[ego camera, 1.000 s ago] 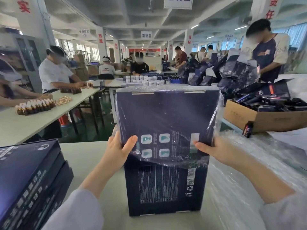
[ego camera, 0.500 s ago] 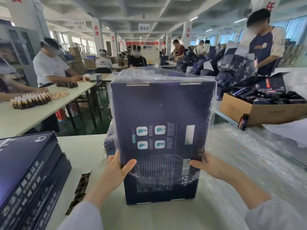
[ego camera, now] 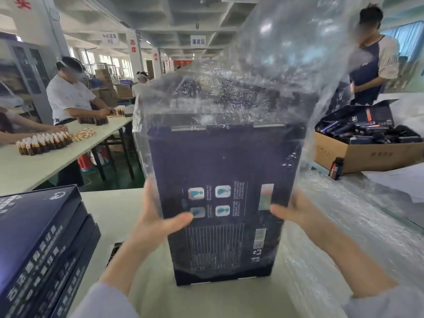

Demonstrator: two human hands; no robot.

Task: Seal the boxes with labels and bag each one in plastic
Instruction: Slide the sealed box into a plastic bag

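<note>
A navy box stands upright on the bench at centre, its printed face with four pale icons toward the camera, left hand and right hand gripping its sides. A clear plastic bag sheathes it, ballooning toward 1 o'clock. More navy boxes lie stacked flat at 8 o'clock.

Plastic bag: thin clear film, glossy and crinkled, with bright glints all over it. Box under it: dark navy card, smooth, printed face matt to satin through the film. Stack of boxes at left: same dark card, low sheen on the lids. Table: pale, smooth, matt top. Heap of clear bags at right: wrinkled, shiny film. Carton beyond: brown cardboard, matt. Left sleeve: soft grey cloth, matt.
</note>
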